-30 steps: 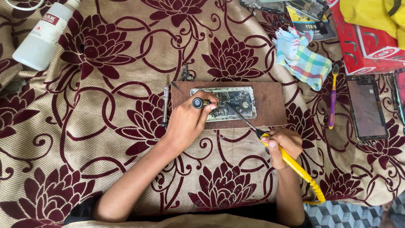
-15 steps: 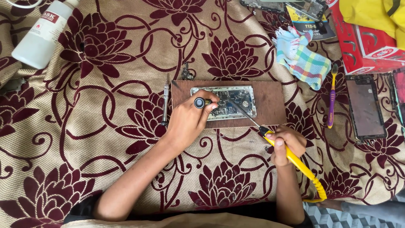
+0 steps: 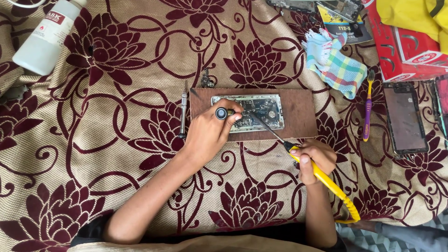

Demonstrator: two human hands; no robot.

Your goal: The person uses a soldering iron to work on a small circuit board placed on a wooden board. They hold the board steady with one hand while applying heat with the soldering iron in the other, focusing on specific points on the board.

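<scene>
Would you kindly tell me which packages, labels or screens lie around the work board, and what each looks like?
White bottle, top left: lying down, red-and-white label.
Red box, top right: flat, white oval marks.
Dark packet, top centre-right: yellow band.
Phone screen, right: dark rectangle.

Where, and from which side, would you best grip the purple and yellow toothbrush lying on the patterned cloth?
Grip the purple and yellow toothbrush at mid-handle, coming from above. It lies flat and nearly lengthwise, bristles at the far end, in a narrow gap between the wooden board and the dark phone screen.
</scene>
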